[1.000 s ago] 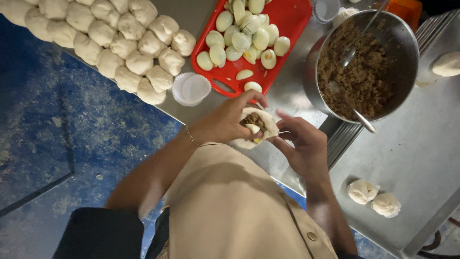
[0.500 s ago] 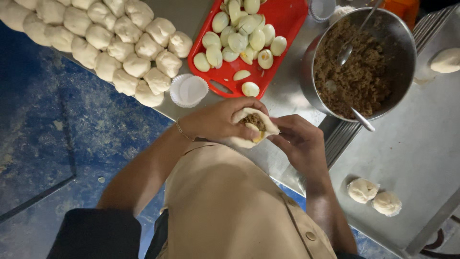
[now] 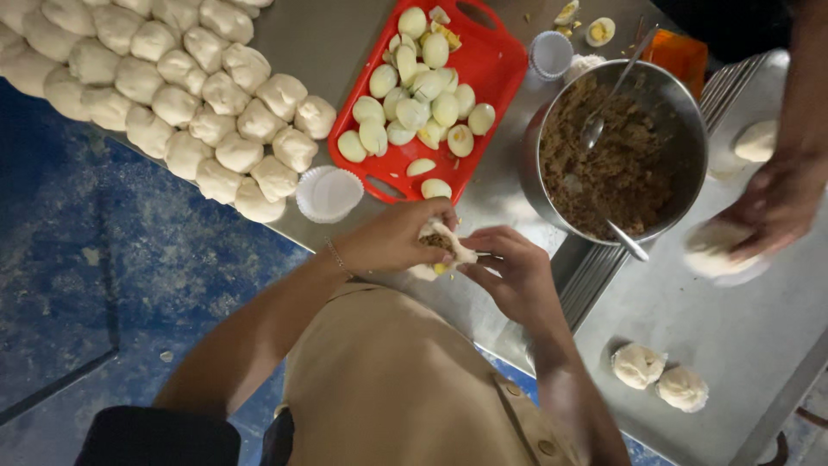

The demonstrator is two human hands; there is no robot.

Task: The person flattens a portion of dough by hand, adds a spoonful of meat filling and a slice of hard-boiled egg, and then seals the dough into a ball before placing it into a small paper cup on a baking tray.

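red tray (image 3: 492, 65) 1 | metal pot (image 3: 681, 112) 1 | sealed buns (image 3: 638, 365) 2

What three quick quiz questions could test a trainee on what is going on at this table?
1. True or false: both hands hold one piece of filled dough.
2. What lies on the red tray? A) egg halves B) spoons C) paper cups
3. Fill in: the brown filling sits in a metal ____.

Key:
1. True. The left hand and right hand pinch the filled dough together.
2. A. The red tray carries egg halves; the dough balls lie beside it on the table.
3. Pot. The pot holds the filling and a spoon. Another person's hand presses dough to its right.
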